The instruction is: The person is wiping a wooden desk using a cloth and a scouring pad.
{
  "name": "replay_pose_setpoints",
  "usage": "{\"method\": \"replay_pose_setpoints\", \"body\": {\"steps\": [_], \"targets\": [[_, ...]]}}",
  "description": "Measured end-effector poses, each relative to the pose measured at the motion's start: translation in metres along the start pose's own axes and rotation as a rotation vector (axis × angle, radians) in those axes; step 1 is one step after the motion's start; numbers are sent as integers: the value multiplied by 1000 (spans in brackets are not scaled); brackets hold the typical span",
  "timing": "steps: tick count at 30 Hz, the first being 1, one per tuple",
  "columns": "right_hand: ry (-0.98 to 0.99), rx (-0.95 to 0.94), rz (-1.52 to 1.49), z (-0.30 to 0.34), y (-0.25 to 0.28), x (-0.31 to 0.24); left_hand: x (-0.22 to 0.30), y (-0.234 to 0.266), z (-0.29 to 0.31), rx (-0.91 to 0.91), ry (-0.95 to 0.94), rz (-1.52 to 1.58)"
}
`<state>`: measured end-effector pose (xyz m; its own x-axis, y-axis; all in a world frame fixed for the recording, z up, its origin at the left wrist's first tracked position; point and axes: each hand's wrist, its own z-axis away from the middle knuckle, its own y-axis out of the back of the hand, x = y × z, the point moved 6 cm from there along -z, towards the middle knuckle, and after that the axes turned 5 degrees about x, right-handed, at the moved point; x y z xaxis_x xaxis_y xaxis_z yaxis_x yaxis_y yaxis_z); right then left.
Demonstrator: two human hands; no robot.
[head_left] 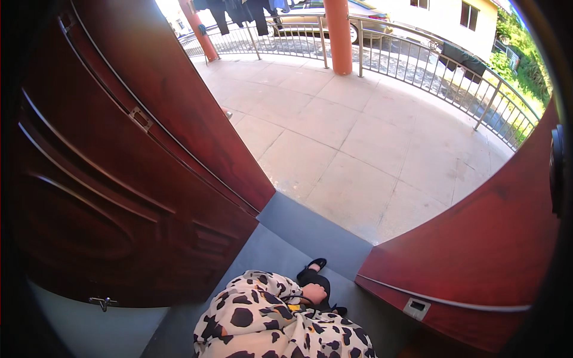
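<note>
Black cord (296, 298) looped by one of hands (314, 293), fingers curled.

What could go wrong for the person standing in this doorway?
The step drops from the grey floor to the porch tiles; a foot in a loose black sandal could miss it and trip. The two red doors stand close on both sides, so one swinging in might bump the person or pinch the hand.
</note>
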<state>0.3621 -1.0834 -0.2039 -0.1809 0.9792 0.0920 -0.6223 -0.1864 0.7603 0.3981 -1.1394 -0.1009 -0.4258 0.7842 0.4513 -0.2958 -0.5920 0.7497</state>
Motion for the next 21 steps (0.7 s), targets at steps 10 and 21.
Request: {"method": "replay_pose_setpoints", "body": {"steps": [10, 21], "targets": [[23, -53, 94, -9, 25, -141, -71, 73, -50, -185, -119, 20], [131, -49, -29, -26, 67, -215, -142, 135, -83, -57, 5, 22]]}}
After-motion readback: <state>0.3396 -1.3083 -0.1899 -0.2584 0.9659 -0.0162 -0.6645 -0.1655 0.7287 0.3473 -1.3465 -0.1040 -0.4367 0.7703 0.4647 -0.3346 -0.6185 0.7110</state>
